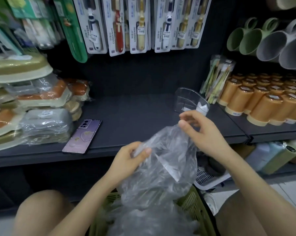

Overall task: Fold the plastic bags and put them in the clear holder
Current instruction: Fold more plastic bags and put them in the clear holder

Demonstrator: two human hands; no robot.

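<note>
The left hand [132, 159] gripped the near left edge of a crumpled clear plastic bag [167, 167], its thumb laid over the film and its fingers curled beneath. The right hand [200, 132] pinched the bag's upper end between thumb and fingertips, holding it raised just in front of the shelf edge. The bag hung unfolded between the two hands, and its lower part trailed down into a green slatted basket [193, 203] between the person's knees, where a heap of further clear bags [143, 222] lay. Beyond the right hand, the clear holder [188, 101] stood upright on the dark shelf [135, 116], with a small white folded piece [201, 106] visible in its right compartment; whether that piece was a bag could not be told. A purple phone [82, 136] lay face down near the shelf's front edge, to the left. Stacks of film-wrapped containers [41, 116] occupied the left end of the shelf, and orange cups [263, 103] the neighbouring shelf at right. Carded toothbrush packs [138, 26] hung above, with green and grey mugs [263, 40] at upper right.
</note>
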